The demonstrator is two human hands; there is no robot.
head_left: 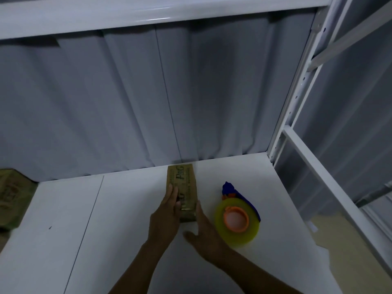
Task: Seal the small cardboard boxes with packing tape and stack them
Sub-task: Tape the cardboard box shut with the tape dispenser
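Note:
A small, narrow brown cardboard box with dark print lies on the white shelf board, its long side pointing away from me. My left hand lies flat against the box's left side and near top, fingers straight. My right hand presses its straight fingers against the box's right near edge, thumb spread out to the left. A tape dispenser with a yellowish roll, orange hub and blue handle lies just right of my right hand.
More brown cardboard boxes sit at the far left edge. A grey curtain hangs behind the shelf. White metal rack uprights stand at the right, with another shelf beam overhead.

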